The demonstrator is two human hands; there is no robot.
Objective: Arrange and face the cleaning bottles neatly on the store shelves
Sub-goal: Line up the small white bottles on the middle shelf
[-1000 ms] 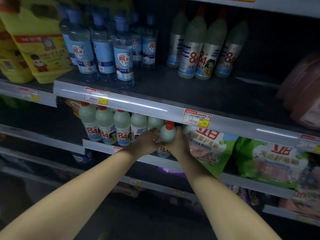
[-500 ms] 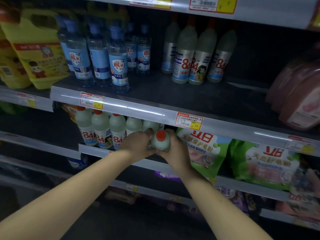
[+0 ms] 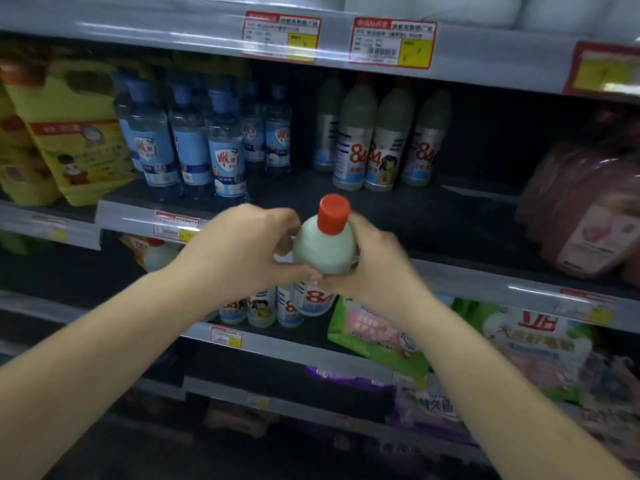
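Both hands grasp one bottle (image 3: 323, 252) in the air before the shelves: the left hand (image 3: 242, 252) wraps its left side, the right hand (image 3: 372, 268) its right, thumbs meeting across the front. The bottle stands nearly upright, red cap (image 3: 334, 213) uppermost and tipped slightly toward the camera, its long axis vertical. The matching bottles (image 3: 372, 140) stand up and beyond it on the middle shelf (image 3: 450, 220), probably its destination; neither hand is clearly nearer.
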